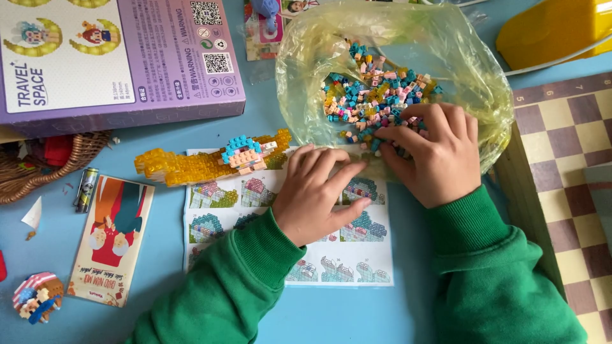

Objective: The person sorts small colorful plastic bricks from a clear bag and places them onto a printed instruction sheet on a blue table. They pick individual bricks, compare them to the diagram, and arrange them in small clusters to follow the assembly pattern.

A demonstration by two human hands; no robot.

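Right hand (437,153) is reaching into the open mouth of a clear yellowish plastic bag (472,70), fingers (408,127) curled down into a heap of tiny building bricks (376,89) in pink, teal, yellow and blue; whether a brick is being pinched cannot be told, the fingertips being buried in the pile. Left hand (319,191) is lying flat, fingers spread and loose, pressing on the bag's near edge and on the printed instruction sheet (344,261) under it, grasping nothing. Both sleeves are green.

Just left of the left hand, a half-built brick model (210,160), translucent yellow with a teal and peach figure on top, is resting across the sheet's upper edge on the blue desk (159,280). A purple box (121,57) is sitting at upper left, a wicker basket (38,169) below it, a small battery (85,189) and a picture card (115,239) nearby. A chessboard (567,165) is lying at right.
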